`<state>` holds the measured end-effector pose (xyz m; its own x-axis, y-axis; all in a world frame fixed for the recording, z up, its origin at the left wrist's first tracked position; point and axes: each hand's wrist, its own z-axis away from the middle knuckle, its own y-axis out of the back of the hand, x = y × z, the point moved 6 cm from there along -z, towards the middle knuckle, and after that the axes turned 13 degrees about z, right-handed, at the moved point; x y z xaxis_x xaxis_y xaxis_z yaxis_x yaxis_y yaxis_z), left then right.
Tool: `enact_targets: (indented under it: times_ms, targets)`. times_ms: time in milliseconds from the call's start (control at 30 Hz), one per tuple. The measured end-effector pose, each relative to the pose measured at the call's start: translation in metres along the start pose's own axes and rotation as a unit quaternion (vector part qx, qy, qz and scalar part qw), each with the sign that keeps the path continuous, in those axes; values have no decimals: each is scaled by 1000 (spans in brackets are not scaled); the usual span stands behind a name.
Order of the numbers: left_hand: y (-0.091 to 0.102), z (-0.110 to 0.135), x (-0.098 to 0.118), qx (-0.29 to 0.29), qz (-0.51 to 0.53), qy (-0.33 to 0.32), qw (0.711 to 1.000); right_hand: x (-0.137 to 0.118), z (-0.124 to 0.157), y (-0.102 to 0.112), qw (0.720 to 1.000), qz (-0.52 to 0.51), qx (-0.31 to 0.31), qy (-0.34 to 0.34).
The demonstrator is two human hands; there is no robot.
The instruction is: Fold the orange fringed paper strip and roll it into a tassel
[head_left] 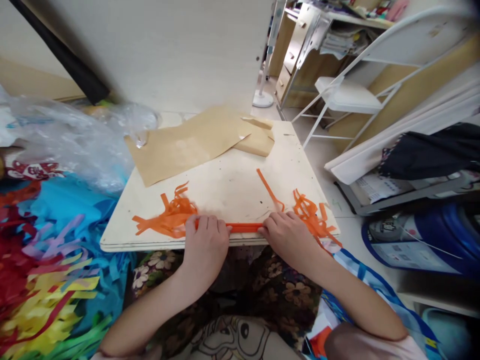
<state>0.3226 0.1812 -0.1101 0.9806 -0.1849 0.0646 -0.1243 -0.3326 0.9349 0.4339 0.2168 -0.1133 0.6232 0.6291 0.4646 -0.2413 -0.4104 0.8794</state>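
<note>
A folded orange paper strip (245, 227) lies along the near edge of a small pale wooden board (225, 185). My left hand (206, 242) presses down on its left part and my right hand (288, 235) presses on its right part. Cut orange fringes fan out at both ends, on the left (168, 217) and on the right (311, 215). One loose orange sliver (268, 187) lies further up the board.
Brown paper sheets (187, 142) cover the board's far side. Clear plastic wrap (71, 135) and a heap of coloured fringed paper (45, 270) lie to the left. A white folding chair (348, 95), shelves and a dark bag (431, 150) stand on the right.
</note>
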Motion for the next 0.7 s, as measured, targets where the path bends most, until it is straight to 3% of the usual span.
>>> enact_targets:
  times_ms: [200,367,700]
  targets:
    - [-2,-4,0,-23,5,-4,1000,3,-2,-2,998,-15,-32,45]
    - [-2,-7,1,-29,-4,-26,999,9,-10,-7,994,-30,-100,37]
    - [-4,-12,0,-51,-18,-48,997,15,-14,-11,987,-44,-153,34]
